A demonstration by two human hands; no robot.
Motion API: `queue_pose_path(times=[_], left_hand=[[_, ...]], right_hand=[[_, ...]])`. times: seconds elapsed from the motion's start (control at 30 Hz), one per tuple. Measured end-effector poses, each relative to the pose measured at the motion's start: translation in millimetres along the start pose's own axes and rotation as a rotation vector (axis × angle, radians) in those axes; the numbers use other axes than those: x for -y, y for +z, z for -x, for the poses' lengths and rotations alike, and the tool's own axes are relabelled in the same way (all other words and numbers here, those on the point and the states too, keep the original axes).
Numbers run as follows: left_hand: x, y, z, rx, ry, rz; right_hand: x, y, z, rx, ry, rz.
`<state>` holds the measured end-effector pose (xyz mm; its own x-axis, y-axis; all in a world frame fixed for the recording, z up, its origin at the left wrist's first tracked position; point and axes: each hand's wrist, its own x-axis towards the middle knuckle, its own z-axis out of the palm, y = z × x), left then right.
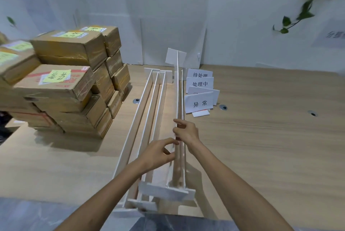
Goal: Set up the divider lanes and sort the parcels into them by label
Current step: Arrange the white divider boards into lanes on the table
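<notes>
Dividers, long white foam-board strips point(149, 118), lie bunched at frame centre on the pale wooden desk point(261, 146). Both hands pinch one raised strip point(177, 100) by its top edge: the left hand point(158, 153) low, the right hand point(186, 131) further up. Keeping it upright and lifting evenly should stop it bowing or snagging its neighbours. Open desk lies to the right, past the white folded label cards point(199, 102); the stacked brown cardboard parcels point(65, 85) crowd the left.
</notes>
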<state>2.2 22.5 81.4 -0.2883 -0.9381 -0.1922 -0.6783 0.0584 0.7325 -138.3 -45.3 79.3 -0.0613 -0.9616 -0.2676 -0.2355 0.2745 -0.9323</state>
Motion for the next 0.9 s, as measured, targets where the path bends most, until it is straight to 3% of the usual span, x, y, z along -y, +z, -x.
queue_pose_path(times=[0.47, 0.9], left_hand=[[-86, 26, -1, -0.170, 0.149, 0.083], [-168, 161, -83, -0.121, 0.087, 0.285]], right_hand=[[35, -105, 23, -0.041, -0.076, -0.220], [-40, -251, -38, -0.028, 0.018, -0.175]])
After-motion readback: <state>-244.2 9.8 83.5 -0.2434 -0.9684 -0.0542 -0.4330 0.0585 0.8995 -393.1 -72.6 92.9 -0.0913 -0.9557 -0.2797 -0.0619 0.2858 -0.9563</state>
